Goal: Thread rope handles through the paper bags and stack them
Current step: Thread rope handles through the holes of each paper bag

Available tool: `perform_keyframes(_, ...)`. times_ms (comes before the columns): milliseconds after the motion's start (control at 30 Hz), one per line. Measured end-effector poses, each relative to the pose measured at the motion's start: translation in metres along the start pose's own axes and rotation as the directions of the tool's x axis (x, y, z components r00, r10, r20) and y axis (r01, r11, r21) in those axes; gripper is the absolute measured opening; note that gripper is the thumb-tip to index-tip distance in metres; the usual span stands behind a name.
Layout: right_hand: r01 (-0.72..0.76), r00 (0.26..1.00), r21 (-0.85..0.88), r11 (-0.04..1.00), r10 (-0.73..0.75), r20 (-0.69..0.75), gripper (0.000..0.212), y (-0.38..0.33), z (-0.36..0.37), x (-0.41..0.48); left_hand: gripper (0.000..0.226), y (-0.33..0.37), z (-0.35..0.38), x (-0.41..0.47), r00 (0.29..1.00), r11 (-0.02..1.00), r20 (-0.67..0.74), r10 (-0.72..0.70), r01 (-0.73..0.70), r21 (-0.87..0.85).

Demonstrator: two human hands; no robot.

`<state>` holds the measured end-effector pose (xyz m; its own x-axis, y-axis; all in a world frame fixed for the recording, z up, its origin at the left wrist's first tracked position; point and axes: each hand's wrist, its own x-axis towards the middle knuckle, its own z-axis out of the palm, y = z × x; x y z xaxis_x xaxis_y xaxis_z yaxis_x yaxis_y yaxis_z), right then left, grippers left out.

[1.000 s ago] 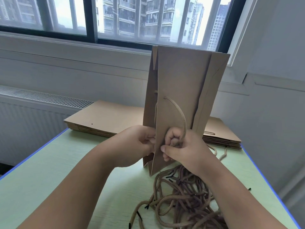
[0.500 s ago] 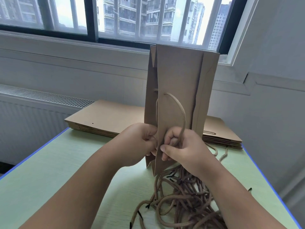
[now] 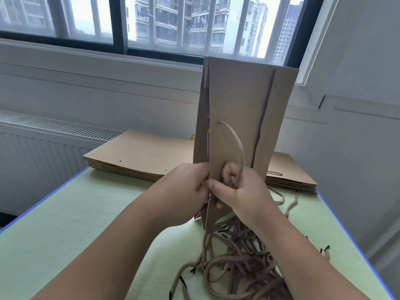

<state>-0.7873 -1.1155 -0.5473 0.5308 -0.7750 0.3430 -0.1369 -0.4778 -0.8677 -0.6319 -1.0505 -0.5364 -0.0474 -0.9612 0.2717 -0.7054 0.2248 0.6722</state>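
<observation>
A folded brown paper bag (image 3: 240, 109) stands upright in front of me above the green table (image 3: 86, 224). A tan rope handle (image 3: 237, 144) comes out of a hole in its near panel and loops down into my right hand (image 3: 240, 189), which grips the rope and pinches the panel's edge with the thumb. My left hand (image 3: 184, 191) holds the bag's edge from the left side, its fingertips hidden behind the paper. A tangle of loose rope handles (image 3: 238, 263) with black tips lies on the table below my right forearm.
A stack of flat paper bags (image 3: 140, 156) with punched holes lies at the table's far left. A second flat stack (image 3: 290, 176) with a rope handle showing lies far right. The table's blue edges run left and right. A wall and window are behind.
The bag has tilted slightly and shifted a little left between my hands. Both hands keep the same hold at its lower edge.
</observation>
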Motion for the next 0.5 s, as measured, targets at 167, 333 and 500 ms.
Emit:
perform_keyframes(167, 0.083, 0.996, -0.006, 0.997, -0.083, -0.038, 0.053, -0.002, 0.004, -0.005, 0.017, 0.0, 0.0, 0.0, 1.0, 0.998, -0.002, 0.014, -0.014, 0.066)
perform_keyframes(333, 0.102, 0.991, -0.018, 0.995, -0.103, -0.084, 0.033, 0.007, 0.006, -0.002, 0.015, -0.003, 0.002, 0.001, 0.996, 0.988, -0.063, 0.066, -0.056, 0.143)
perform_keyframes(500, 0.047, 0.994, 0.067, 0.997, -0.04, -0.106, 0.036, 0.013, 0.008, -0.001, 0.025, -0.002, 0.004, 0.003, 0.974, 0.997, -0.215, 0.077, -0.076, 0.013)
